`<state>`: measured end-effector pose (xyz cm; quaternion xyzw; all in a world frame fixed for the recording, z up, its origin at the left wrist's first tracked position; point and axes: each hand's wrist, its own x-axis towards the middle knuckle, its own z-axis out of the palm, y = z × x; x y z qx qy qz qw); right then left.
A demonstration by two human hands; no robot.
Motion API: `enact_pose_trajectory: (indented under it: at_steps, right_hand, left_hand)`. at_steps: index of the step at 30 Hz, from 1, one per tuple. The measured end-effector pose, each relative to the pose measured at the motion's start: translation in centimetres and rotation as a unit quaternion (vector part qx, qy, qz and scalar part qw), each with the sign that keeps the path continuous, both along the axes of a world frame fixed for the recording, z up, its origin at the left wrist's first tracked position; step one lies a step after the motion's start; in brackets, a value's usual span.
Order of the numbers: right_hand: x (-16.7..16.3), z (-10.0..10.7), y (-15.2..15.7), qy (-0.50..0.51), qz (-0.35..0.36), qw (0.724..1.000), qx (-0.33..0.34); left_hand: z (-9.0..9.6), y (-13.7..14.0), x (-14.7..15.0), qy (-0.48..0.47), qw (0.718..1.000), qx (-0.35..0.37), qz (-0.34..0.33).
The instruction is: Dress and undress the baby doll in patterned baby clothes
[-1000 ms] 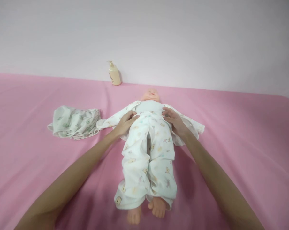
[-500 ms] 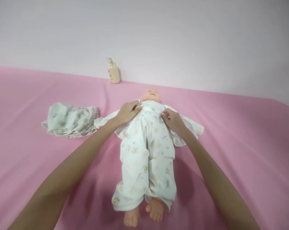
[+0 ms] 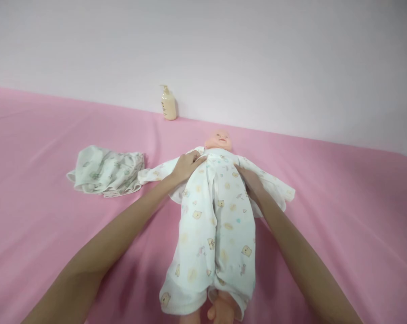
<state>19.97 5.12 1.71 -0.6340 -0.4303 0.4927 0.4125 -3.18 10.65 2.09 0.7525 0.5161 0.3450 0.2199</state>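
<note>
A baby doll (image 3: pixel 219 141) lies on its back, head away from me and feet toward me. It wears a white open jacket (image 3: pixel 274 185) and white trousers (image 3: pixel 196 234) printed with small bears, drawn high up its chest. My left hand (image 3: pixel 185 167) is at the left end of the waistband, its thumb and fingers closed on the edge of the cloth. Against the right side of the trousers, below the waistband, rests my right hand (image 3: pixel 251 182); most of its fingers are hidden. The doll's feet (image 3: pixel 221 311) poke out of the trouser legs, partly cut off by the frame.
A crumpled white patterned cloth (image 3: pixel 107 172) lies left of the doll, close to the jacket's left sleeve. By the wall at the back stands a cream pump bottle (image 3: pixel 169 105). A pink sheet (image 3: pixel 38 180) covers the surface.
My right hand has left the waistband's front edge and slid down to the trousers' side. The trousers look straighter, with fewer folds at the knees. The whole view has shifted slightly.
</note>
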Motion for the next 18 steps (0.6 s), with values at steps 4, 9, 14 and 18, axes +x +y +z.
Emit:
enact_pose_trajectory:
  at_steps: [4,9,14,18]
  right_hand:
    - [-0.6,0.7,-0.5,0.075,-0.032,0.996,-0.035]
    - [-1.0,1.4,-0.7,0.079,-0.06,0.995,-0.029]
    - [-0.9,1.3,-1.7,0.078,-0.044,0.995,0.034]
    - [-0.6,0.5,-2.1,0.126,0.002,0.986,0.106]
  left_hand:
    - [0.6,-0.5,-0.2,0.073,0.997,-0.016,-0.008]
    - [1.8,-0.4,-1.4,0.023,0.993,-0.089,-0.073]
    - [1.7,-0.2,-1.9,-0.218,0.917,-0.31,-0.128]
    - [1.0,-1.3,-0.4,-0.371,0.84,-0.357,-0.17]
